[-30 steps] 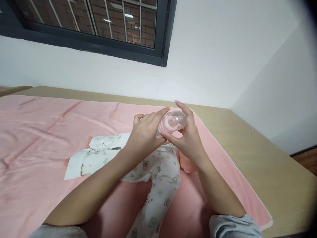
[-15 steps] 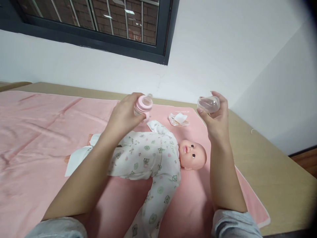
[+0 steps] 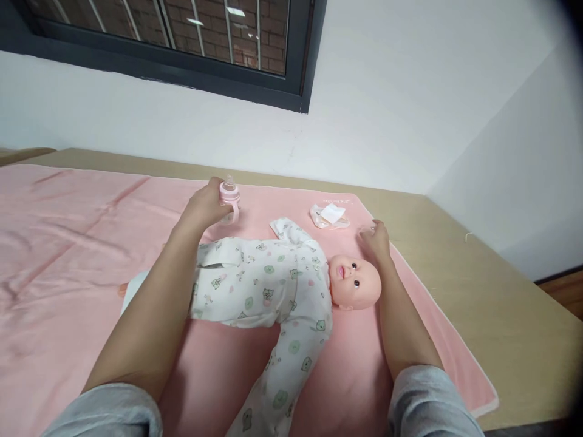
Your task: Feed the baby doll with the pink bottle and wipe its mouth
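My left hand (image 3: 207, 206) is closed around a baby bottle (image 3: 230, 195) with a pink collar, a pink handle and a clear nipple. It holds the bottle upright over the pink blanket (image 3: 273, 197), beyond the doll's legs. My right hand (image 3: 376, 240) is down near the blanket's right edge, closed on the clear bottle cap (image 3: 364, 230), which is mostly hidden by the fingers. Just below that hand lies the bald head of a baby doll (image 3: 357, 282). The doll is on its back in a white suit with green bear prints.
A small clear plastic packet (image 3: 330, 215) with a white piece on it lies between my hands on the blanket. Bare wooden tabletop (image 3: 460, 273) borders the blanket at the right. Behind stand a white wall (image 3: 373, 97) and a dark window frame (image 3: 296, 91).
My left hand has carried the bottle left and lower, toward the blanket. My right hand has brought the clear cap down from the air to the blanket beside the doll's head.
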Motion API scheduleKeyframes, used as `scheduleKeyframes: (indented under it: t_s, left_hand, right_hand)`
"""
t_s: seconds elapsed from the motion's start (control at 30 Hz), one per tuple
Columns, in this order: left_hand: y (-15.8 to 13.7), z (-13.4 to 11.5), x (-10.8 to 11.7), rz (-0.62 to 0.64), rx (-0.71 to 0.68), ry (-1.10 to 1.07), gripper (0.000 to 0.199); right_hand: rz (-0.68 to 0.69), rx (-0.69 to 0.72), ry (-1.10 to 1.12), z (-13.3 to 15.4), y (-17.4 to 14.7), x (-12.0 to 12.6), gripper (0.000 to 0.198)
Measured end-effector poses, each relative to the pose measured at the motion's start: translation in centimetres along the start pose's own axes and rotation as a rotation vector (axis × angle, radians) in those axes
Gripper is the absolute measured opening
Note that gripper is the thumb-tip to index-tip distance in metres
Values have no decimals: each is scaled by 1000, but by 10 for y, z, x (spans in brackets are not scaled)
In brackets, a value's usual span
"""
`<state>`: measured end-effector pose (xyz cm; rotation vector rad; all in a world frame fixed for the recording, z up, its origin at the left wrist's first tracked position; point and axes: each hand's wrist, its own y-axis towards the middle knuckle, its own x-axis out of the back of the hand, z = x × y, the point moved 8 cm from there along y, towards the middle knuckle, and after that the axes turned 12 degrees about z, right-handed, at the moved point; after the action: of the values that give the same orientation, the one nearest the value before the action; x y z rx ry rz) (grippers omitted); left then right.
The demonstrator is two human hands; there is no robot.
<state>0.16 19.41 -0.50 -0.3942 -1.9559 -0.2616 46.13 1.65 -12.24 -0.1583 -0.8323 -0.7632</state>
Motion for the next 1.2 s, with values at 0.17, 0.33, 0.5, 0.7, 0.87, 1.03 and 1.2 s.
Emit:
scheduleKeyframes:
  t_s: [0.17,0.33,0.5,0.7,0.87,1.03,1.2]
  left_hand:
    - [10,19,-11,75,48,3,66]
    - [19,35,-22,124,91,-1,65]
    - [23,42,-33,172,109,6,64]
    - [21,44,-35,197,133,36,66]
    - [19,44,-32,218,144,68,64]
    - [18,44,-32,243,134,89,67]
    - [15,43,-28,254,123,77,68]
  right_hand:
    - [64,-28,-132,-14,-3,-14,75]
    - [20,-21,-31,-18,-4,-15,77]
    - [-21,-13,17,-22,-3,-14,75]
    - [-45,-7,58,-27,-1,-13,74]
    - [-58,-6,72,-29,0,-13,77]
    - [-53,-19,73,-32,1,-14,76]
    - [-58,-1,77,-31,2,-14,78]
